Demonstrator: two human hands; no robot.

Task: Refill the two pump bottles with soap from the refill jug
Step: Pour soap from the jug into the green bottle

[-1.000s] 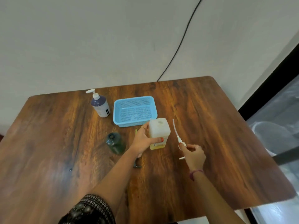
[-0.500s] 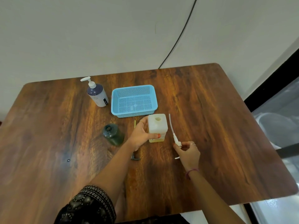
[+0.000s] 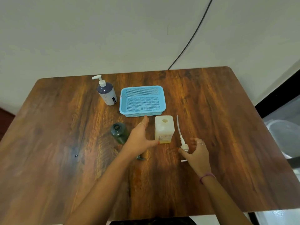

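A white square bottle (image 3: pixel 164 129) stands open in mid-table with a little yellow liquid at its bottom. My left hand (image 3: pixel 139 138) is spread just left of it, thumb tip by its base, holding nothing. My right hand (image 3: pixel 197 151) pinches the collar of a white pump head (image 3: pixel 184 146); its long tube (image 3: pixel 178 127) points away along the bottle's right side. A dark green bottle (image 3: pixel 119 131) stands uncapped left of my left hand. A dark pump head (image 3: pixel 140 158) peeks out under my left wrist. A purple pump bottle (image 3: pixel 107 93) with a white pump stands at the back.
A blue mesh basket (image 3: pixel 142 89) sits empty behind the white bottle, right of the purple bottle. The wooden table (image 3: pixel 65 127) ends close to the wall at the back and drops off at the right edge. A black cable (image 3: pixel 191 38) runs down the wall.
My left hand has let go of the white bottle and spread open beside it. My right hand has lowered the white pump head toward the table. The camera has tilted.
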